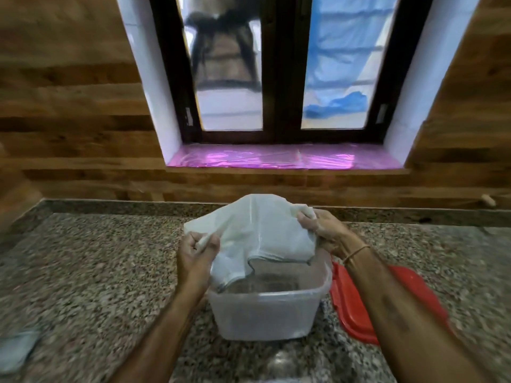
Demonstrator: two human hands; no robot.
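Note:
A pale, thin plastic bag is stretched between both hands above a clear plastic container on the granite counter. My left hand grips the bag's near left edge, fingers curled round a bunched strip of it. At the bag's far right edge my right hand pinches the plastic; a thin bangle sits on that wrist. The bag's lower rim hangs into the container's open top. What lies inside the container is hard to make out.
A red lid lies on the speckled granite counter just right of the container. A folded pale cloth sits at the near left edge. Behind stands a wood-panelled wall with a dark-framed window and a pink-covered sill.

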